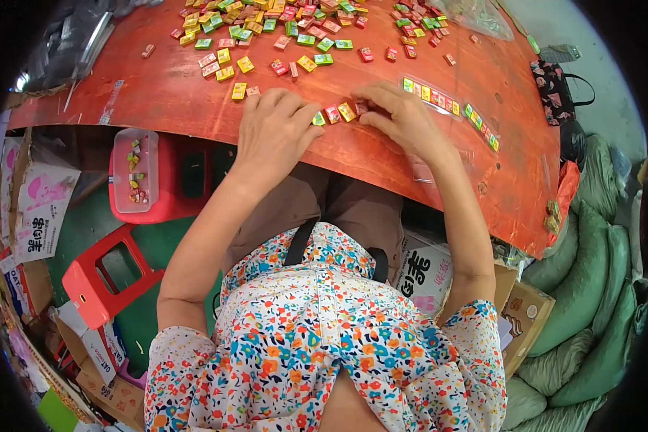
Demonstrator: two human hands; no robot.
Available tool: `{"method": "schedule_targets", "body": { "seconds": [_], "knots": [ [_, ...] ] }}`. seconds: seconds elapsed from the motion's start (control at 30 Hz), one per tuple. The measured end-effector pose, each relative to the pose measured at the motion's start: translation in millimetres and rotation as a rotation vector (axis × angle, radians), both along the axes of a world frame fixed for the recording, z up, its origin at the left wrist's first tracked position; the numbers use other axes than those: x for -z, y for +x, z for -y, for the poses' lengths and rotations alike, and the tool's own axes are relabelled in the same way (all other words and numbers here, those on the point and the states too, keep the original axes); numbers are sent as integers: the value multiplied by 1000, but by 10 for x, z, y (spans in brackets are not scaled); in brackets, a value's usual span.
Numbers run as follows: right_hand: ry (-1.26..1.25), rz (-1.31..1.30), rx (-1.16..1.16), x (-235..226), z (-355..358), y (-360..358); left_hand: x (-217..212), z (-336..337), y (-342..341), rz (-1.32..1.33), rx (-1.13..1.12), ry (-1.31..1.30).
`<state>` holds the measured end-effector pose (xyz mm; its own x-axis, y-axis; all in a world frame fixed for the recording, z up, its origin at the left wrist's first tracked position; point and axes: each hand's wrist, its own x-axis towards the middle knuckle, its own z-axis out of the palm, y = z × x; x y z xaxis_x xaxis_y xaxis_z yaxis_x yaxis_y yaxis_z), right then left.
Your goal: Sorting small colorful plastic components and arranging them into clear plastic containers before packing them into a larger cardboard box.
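Small coloured boxes lie in a short row between my hands near the table's front edge. My left hand [277, 131] has its thumb and index fingertip on either side of a green box [318, 119] at the row's left end. A red box [332, 114] and a yellow box [347, 111] sit side by side in the middle. At the right end, my right hand [402, 121] pinches a pink box [361, 106], partly covered by its fingers. Just beyond my right hand lies a clear tray [430, 96] holding a row of such boxes; a second filled row [482, 127] is farther right.
Loose small boxes [266, 25] are heaped across the far side of the red table [165, 86]. Clear plastic pieces [443, 167] rest near my right forearm. Left of my legs, a clear bin [135, 173] stands on a red stool [167, 194]. A second red stool [108, 273] is nearer.
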<state>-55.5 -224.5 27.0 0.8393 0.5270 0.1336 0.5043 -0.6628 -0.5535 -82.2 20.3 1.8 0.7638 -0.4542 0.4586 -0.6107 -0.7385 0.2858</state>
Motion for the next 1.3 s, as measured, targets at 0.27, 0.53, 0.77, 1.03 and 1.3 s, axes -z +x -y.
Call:
{"method": "schedule_targets", "body": {
  "seconds": [0.27,0.53,0.77,1.03,1.3],
  "knots": [
    [72,27,95,-62,-3,28,-124,-48,357,-5,-141,-125],
    [46,107,60,-121,-101,271,-146,-141,441,-24,-70,-2],
    [25,-88,10,-100,41,-29,-146,-50,-124,-190,-84,-223],
    [-102,29,-20,-44,-45,-95,-53,35,-98,53,-132,-35],
    [-106,210,79,-67,130,427,-102,-200,-37,76,-143,-137]
  ]
}}
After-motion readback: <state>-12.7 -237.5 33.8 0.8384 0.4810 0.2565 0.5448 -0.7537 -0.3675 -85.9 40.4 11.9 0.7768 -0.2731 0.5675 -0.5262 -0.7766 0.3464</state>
